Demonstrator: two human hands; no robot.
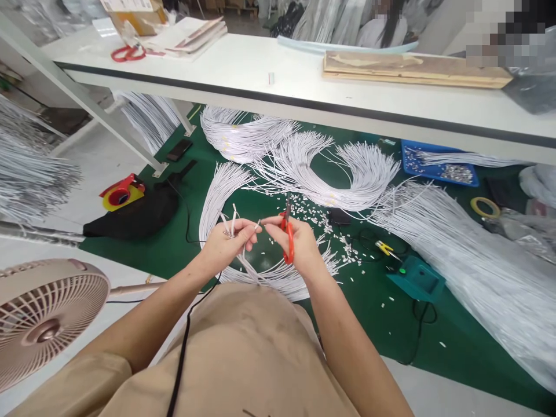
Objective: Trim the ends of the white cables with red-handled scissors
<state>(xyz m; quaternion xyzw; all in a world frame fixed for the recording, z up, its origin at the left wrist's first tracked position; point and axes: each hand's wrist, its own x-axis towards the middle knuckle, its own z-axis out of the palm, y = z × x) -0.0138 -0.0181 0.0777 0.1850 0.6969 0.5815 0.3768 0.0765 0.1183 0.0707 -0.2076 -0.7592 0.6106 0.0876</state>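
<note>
With left hand (225, 246), pinching a white wire (258, 225) near its tip; with right hand (304, 246), holding red scissors (291, 243), apparently working there, needing steadiness next.

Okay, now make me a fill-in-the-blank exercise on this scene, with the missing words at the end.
The right hand holds a pair of red-handled ____. The wires bunched on the green tabletop are ____. The tray with small pieces in it is ____. The fan stands on the person's ____ side.

Missing words, in order: scissors; white; blue; left.
</note>
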